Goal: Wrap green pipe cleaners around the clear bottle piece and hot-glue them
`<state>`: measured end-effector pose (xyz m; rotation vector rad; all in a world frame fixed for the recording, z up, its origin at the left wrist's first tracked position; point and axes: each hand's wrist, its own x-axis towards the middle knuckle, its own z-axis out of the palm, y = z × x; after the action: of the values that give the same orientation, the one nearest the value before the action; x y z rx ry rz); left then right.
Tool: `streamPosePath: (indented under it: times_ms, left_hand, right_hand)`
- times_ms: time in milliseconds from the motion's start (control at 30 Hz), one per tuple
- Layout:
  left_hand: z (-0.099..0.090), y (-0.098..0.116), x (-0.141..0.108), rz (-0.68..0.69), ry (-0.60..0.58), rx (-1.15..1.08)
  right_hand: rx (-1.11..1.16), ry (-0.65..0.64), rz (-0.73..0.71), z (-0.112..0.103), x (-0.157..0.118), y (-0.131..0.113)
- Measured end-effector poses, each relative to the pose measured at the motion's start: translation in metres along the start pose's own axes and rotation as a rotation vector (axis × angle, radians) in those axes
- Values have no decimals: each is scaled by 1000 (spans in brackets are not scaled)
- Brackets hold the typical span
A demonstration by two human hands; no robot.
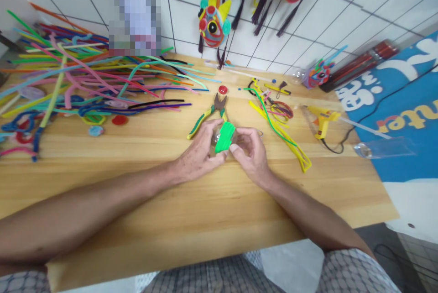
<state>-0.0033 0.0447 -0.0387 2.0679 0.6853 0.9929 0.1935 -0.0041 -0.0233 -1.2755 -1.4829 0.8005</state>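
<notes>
Between my two hands is a small clear plastic piece with a bright green ridged patch (225,138) on it; the patch looks like pipe cleaners laid side by side. My left hand (200,152) curls round its left side, thumb at the lower edge. On the right side, the thumb and fingers of my right hand (252,152) grip the same piece. Much of the clear plastic is covered by the fingers and the green patch. Just beyond my left hand lie pliers (202,120) with green and yellow handles, jaws pointing away. A red round cap (222,89) sits past their tips.
A large heap of coloured pipe cleaners (102,74) covers the table's left back. Yellow and green pipe cleaners (280,133) lie right of my hands. Farther right are a yellow glue gun (323,119) with a cord and a dark red flask (362,65). Decorated masks (214,26) hang behind.
</notes>
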Motion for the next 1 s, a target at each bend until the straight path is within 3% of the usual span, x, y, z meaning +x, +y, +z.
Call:
streamPosePath:
  times_ms: [367, 1000]
  left_hand:
    - [3, -1, 1, 121, 37, 96]
    - [1, -1, 1, 109, 2, 92]
  right_hand:
    - [7, -5, 54, -1, 0, -4]
    - [20, -20, 105, -2, 1, -8]
